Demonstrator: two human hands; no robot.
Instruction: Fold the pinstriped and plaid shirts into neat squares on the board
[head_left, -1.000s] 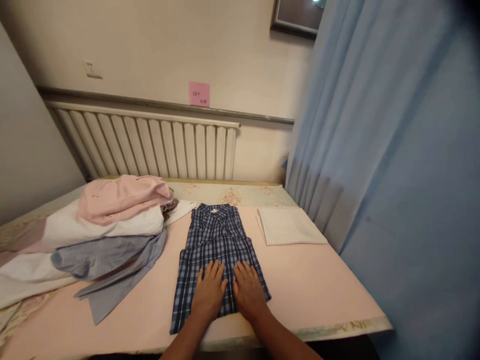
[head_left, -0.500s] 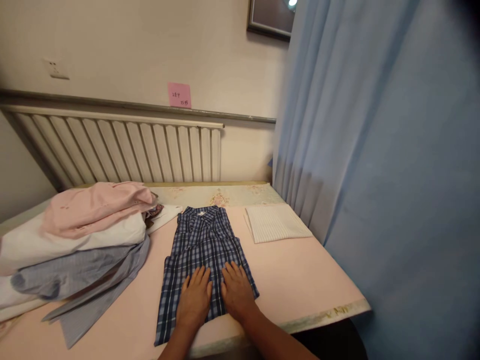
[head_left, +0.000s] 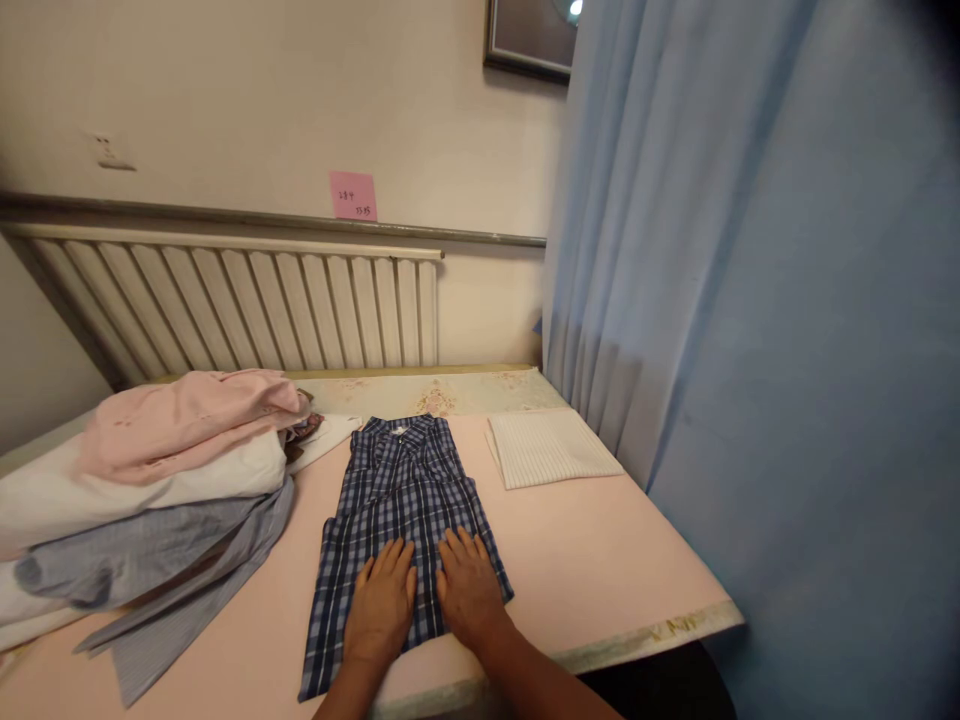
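Note:
A dark blue plaid shirt (head_left: 409, 505) lies on the pink-covered table, its sides folded in and its collar pointing away from me. My left hand (head_left: 381, 600) rests flat on the lower part of the shirt, left of its middle, fingers stretched out. Beside it, my right hand (head_left: 469, 585) lies flat on the cloth near the right edge, fingers also straight. Neither hand grips the fabric. The shirt's hem reaches toward the front edge, partly hidden under my wrists and forearms.
To the left lies a loose heap of clothes: a pink garment (head_left: 191, 420), a white cloth (head_left: 187, 480) and a grey-blue striped garment (head_left: 180, 585). A folded cream striped cloth (head_left: 555, 450) is at the right. A blue curtain (head_left: 750, 350) hangs along the table's right side; a radiator (head_left: 300, 310) stands behind.
The view has shifted slightly, so everything appears a little lower and further left. Both hands stay flat on the shirt, with no clear change in its shape.

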